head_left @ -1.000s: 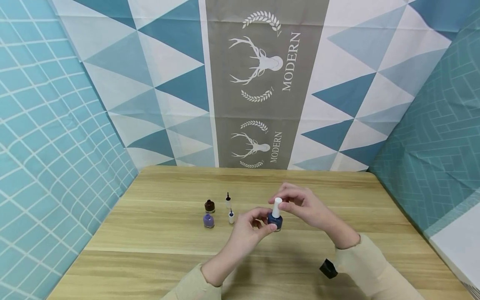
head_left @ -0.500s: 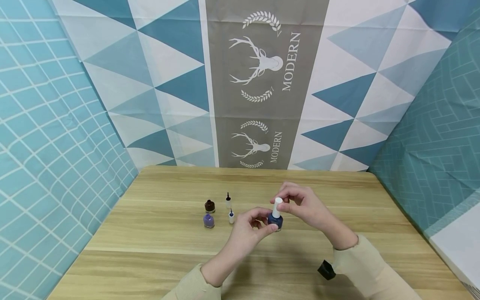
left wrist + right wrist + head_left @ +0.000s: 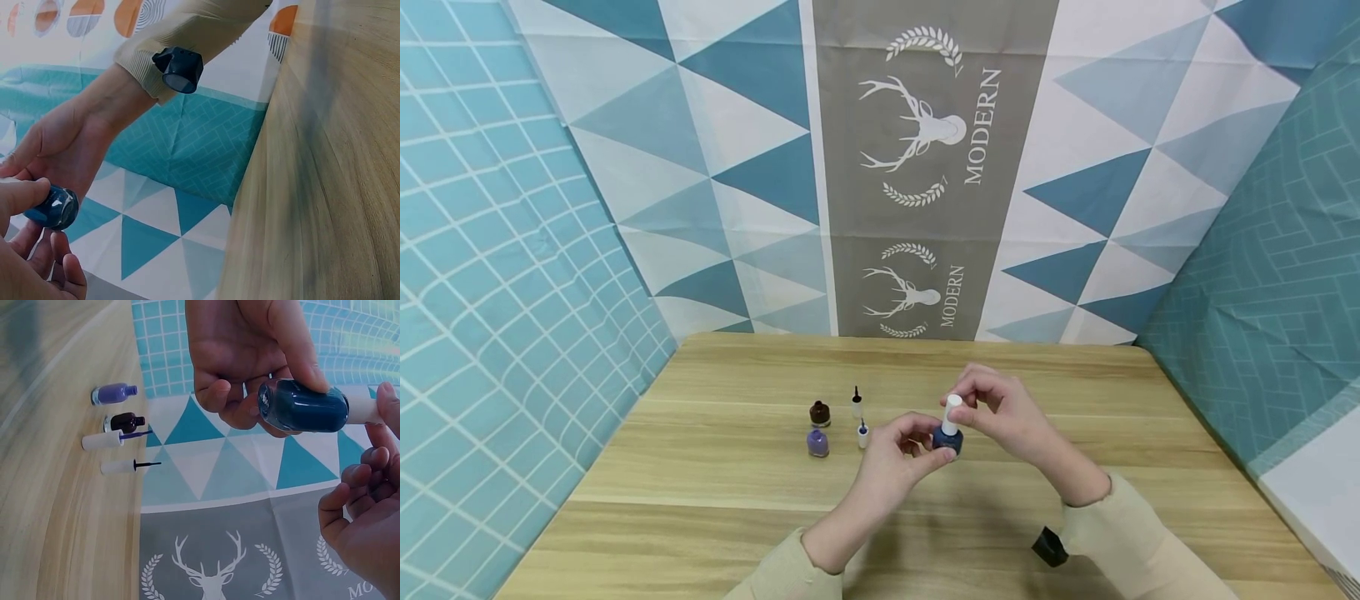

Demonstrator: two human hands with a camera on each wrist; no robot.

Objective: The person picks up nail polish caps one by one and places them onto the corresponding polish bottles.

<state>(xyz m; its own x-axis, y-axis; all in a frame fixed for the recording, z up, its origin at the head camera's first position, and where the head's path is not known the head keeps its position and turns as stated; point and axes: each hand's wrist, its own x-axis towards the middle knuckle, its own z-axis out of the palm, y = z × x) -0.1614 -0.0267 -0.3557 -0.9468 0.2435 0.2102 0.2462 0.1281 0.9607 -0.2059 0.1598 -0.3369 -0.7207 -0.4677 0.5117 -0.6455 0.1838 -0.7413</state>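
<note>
A dark blue nail polish bottle [image 3: 947, 442] is held up over the table in the head view. My left hand [image 3: 897, 452] grips its glass body, thumb along the near side. At the top, my right hand [image 3: 1003, 412] pinches the tall white cap [image 3: 952, 414] between thumb and fingers. The cap sits on the bottle's neck, and both tilt slightly. From the right wrist, the bottle [image 3: 306, 409] shows full of blue polish, with the white cap [image 3: 361, 405] at its end. In the left wrist view the fingers cover part of the bottle [image 3: 55, 208].
Left of my hands stand an uncapped purple polish bottle [image 3: 817, 443] and an uncapped dark brown one [image 3: 820, 414]. Beside them two white caps stand brush up, one with a purple brush [image 3: 862, 435], one with a dark brush [image 3: 857, 403]. Patterned cloth [image 3: 910, 167] hangs behind the wooden table [image 3: 715, 475].
The bottle and cap have shifted very slightly left. My right forearm has swung a little to the left, while the grip of both hands stays the same.
</note>
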